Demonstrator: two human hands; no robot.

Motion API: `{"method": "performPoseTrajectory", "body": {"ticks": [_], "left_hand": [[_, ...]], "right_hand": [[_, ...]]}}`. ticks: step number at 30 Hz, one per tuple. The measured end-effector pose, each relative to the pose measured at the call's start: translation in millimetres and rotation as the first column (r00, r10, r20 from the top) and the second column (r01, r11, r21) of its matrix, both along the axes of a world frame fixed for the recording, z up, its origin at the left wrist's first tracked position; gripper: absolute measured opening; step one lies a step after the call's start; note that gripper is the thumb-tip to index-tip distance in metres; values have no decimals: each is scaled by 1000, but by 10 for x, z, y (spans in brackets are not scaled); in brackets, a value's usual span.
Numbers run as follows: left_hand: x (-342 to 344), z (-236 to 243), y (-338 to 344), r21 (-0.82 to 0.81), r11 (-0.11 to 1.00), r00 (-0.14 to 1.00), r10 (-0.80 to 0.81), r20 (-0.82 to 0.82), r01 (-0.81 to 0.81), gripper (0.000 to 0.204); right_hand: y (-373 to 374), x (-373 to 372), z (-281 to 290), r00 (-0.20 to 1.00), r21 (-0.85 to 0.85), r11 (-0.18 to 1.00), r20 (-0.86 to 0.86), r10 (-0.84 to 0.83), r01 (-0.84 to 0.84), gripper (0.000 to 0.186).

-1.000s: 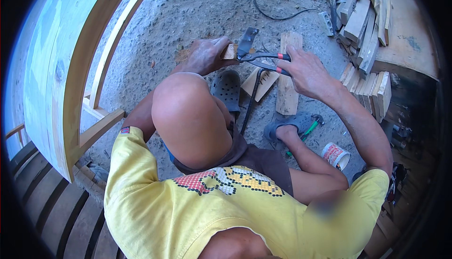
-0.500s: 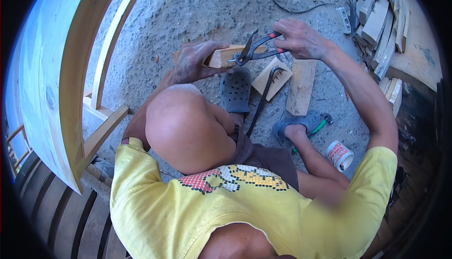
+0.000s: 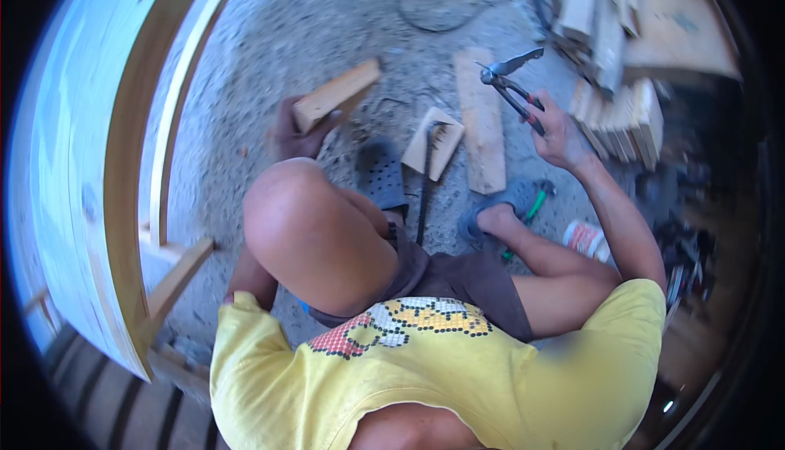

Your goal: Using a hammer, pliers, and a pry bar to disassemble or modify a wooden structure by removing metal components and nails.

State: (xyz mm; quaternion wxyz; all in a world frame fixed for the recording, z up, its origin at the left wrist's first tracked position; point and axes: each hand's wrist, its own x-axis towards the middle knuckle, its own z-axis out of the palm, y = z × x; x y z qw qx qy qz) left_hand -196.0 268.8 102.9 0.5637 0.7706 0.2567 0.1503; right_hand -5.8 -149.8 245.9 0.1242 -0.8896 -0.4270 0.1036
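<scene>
Right hand [image 3: 558, 134] is clamping the pincers [image 3: 492, 77] right of the crowbar [image 3: 423, 192], now standing apart from the wood block [image 3: 339, 92] that the left hand [image 3: 297, 137] is gripping left of it, so the block is no longer being worked.

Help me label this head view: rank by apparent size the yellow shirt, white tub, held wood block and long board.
Yellow shirt, nearest the camera
Long board
Held wood block
White tub
</scene>
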Motion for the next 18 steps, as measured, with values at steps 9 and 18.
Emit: {"method": "performPoseTrajectory", "body": {"ticks": [9,18], "left_hand": [[436,-35,-713,398,602,622,-777,93,692,78],[523,-12,-2198,482,113,225,-958,-180,869,70]], "right_hand": [[-2922,-2564,689,581,-115,572,244,-776,812,35],[-2481,-6995,-1168,-638,61,-747,-476,-605,662,33]]}}
